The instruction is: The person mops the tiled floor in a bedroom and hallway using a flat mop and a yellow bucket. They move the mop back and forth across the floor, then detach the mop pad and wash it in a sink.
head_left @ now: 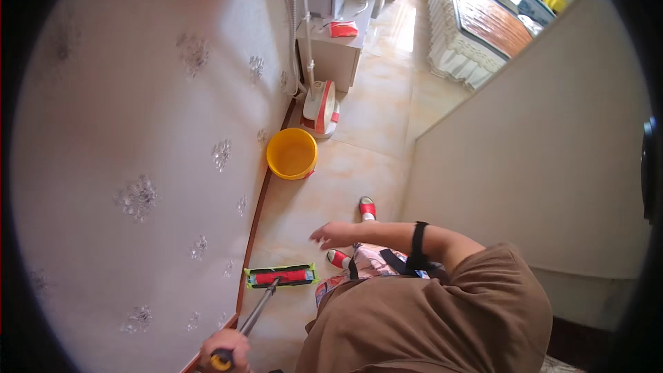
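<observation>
At the lower left, my left hand (pixel 231 344) is wrapped round the top of a flat mop's grey pole, by its black and yellow end. The flat mop (pixel 282 277) has a wide head with a red middle and green edges. It lies on the tiled floor beside the wall's brown skirting. My right hand (pixel 334 235) hangs in the air in front of my body, holding nothing, its fingers loosely apart. Beyond it, against the wall, stands a yellow bucket (pixel 292 154); what is inside cannot be made out.
Behind the bucket stands a white and red garment steamer (pixel 320 108) with an upright pole. A low white cabinet (pixel 330 62) with a red packet (pixel 343 29) is further on. A bed (pixel 476 17) with a frilled skirt is at the far right. A pale partition (pixel 525 145) borders the right side.
</observation>
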`<move>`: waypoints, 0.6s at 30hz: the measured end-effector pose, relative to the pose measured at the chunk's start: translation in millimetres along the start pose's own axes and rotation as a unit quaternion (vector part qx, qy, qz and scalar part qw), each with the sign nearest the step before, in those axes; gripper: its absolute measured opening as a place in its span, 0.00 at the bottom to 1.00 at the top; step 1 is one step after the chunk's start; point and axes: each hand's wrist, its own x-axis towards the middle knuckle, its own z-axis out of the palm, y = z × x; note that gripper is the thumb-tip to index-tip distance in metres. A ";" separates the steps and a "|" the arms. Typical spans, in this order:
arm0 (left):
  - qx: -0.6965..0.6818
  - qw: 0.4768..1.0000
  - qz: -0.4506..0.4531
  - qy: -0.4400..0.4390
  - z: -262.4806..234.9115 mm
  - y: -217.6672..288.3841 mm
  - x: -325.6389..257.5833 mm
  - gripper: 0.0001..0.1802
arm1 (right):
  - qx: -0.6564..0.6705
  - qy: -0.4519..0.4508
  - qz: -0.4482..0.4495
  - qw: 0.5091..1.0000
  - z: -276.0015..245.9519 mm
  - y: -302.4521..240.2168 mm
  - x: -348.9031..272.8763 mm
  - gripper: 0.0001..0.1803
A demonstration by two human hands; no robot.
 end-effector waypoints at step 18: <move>-0.128 0.991 0.031 0.024 126.5 47.1 57.5 0.23 | -0.161 -0.077 -0.107 0.978 -58.8 3.2 -6.5 0.12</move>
